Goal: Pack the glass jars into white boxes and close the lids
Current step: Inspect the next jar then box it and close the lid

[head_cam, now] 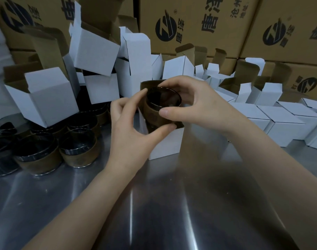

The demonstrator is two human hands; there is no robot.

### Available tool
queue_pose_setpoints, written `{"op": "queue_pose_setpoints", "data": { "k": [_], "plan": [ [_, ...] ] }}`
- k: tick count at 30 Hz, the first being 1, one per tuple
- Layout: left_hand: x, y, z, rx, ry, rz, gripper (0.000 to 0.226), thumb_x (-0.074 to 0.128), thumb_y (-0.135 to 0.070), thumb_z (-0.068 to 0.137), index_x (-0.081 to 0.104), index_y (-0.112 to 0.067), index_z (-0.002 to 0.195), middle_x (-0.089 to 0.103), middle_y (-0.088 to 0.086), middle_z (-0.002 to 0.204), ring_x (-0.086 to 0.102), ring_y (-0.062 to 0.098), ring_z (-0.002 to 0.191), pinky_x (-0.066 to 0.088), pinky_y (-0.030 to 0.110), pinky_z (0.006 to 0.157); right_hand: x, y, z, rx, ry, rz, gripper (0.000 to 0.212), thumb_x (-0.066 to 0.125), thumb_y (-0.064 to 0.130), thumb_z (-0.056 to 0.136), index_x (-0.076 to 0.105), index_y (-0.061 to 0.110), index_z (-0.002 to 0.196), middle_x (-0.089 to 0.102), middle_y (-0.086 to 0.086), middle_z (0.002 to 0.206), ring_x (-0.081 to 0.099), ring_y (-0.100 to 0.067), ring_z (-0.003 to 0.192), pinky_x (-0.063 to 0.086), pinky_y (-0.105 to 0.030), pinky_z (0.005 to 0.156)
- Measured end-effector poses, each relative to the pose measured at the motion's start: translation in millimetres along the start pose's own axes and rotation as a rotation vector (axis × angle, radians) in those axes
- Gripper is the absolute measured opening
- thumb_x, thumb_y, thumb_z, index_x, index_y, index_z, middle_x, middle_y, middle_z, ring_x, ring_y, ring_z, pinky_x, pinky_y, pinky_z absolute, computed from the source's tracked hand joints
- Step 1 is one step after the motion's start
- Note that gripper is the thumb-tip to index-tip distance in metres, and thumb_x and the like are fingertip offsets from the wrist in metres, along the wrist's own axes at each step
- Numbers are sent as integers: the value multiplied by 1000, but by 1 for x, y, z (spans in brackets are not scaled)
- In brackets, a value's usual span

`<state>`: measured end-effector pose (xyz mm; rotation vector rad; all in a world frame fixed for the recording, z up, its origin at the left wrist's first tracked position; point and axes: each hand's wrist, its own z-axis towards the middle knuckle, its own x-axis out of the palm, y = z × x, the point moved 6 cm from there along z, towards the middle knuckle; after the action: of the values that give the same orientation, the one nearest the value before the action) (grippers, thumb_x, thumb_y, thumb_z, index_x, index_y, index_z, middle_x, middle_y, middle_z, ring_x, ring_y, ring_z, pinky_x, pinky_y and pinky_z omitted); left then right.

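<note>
Glass jar (pixel 163 103), smooth and breakable-looking, is gripped at its rim by right hand (pixel 186 103) and steadied by left hand (pixel 130 127), half lowered into the open white box (pixel 165 145) on the surface (pixel 154 204).

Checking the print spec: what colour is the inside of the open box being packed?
Brown inside the white cardboard box, head view.

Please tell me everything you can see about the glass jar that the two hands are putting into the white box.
The glass jar is round, of dark smoky glass, open at the top, with a brown band around its lower part. It stands tilted, half inside the open white box, whose inside is brown cardboard. The right hand grips its rim between thumb and fingers. The left hand has its thumb at the box's front edge, its fingers near the jar's side. The box stands on the metal table.
</note>
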<state>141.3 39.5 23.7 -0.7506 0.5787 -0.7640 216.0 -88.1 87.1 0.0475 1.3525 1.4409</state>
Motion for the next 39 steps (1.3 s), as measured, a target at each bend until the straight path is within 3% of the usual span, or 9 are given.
{"op": "queue_pose_setpoints", "data": {
  "k": [4, 7, 10, 15, 23, 29, 31, 34, 39],
  "plan": [
    [7, 12, 0, -82, 73, 10, 75, 83, -47, 55, 44, -45, 120, 27, -11, 134, 38, 7, 131, 36, 18, 109, -1, -1, 8, 41, 38, -26, 48, 79, 34, 77, 62, 25, 121, 68, 7, 112, 66, -7, 103, 57, -32, 91],
    [14, 21, -1, -161, 162, -49, 79, 84, -44, 55, 35, -49, 117, 34, -12, 138, 44, 5, 128, 44, 31, 107, -4, 1, 13, 39, 61, -77, 43, 78, 35, 80, 63, 25, 119, 69, 8, 110, 67, -8, 101, 56, -34, 91],
    [15, 25, -1, -162, 186, -93, 80, 90, -30, 63, 32, -49, 116, 48, -22, 124, 52, -5, 116, 48, 18, 98, -4, 3, 18, 64, 131, -182, 47, 78, 39, 79, 60, 26, 121, 68, 10, 109, 66, -7, 100, 57, -31, 89],
    [13, 28, -1, -162, 144, -84, 83, 89, -21, 65, 31, -38, 122, 48, -31, 111, 52, -17, 105, 42, 1, 86, -4, 8, 23, 66, 209, -442, 54, 78, 39, 74, 56, 27, 121, 57, 16, 105, 58, -3, 92, 52, -17, 72],
    [13, 27, -1, -150, 134, -45, 85, 90, -24, 63, 31, -34, 124, 50, -24, 115, 53, -13, 104, 41, 0, 82, 11, 9, 28, 117, 277, -703, 46, 78, 39, 71, 67, 18, 110, 67, -2, 101, 64, -17, 90, 59, -43, 79],
    [15, 28, -1, -133, 133, -20, 85, 90, -26, 63, 31, -34, 124, 53, -16, 119, 55, -6, 107, 42, 3, 85, 19, 1, 30, 228, 341, -695, 42, 76, 34, 70, 71, 9, 103, 70, -14, 98, 67, -26, 84, 46, -31, 60],
    [16, 28, -2, -125, 136, -5, 85, 90, -27, 63, 31, -36, 123, 52, -16, 121, 54, -2, 110, 44, 7, 88, 20, 1, 29, 274, 359, -674, 41, 76, 31, 70, 71, 7, 103, 67, -17, 89, 62, -24, 72, 41, -29, 58],
    [17, 25, -3, -105, 138, 20, 85, 90, -29, 63, 31, -40, 124, 50, -20, 122, 52, -3, 113, 44, 11, 90, 20, 0, 28, 323, 366, -657, 33, 77, 31, 71, 70, 8, 93, 55, -4, 74, 52, -18, 65, 36, -25, 53],
    [19, 18, -5, -57, 144, 97, 87, 89, -33, 64, 27, -44, 125, 45, -15, 132, 45, 3, 125, 38, 15, 101, 21, -3, 27, 351, 365, -682, 30, 80, 38, 73, 59, 18, 81, 58, -1, 79, 55, -15, 68, 39, -24, 51]
  ]
}}
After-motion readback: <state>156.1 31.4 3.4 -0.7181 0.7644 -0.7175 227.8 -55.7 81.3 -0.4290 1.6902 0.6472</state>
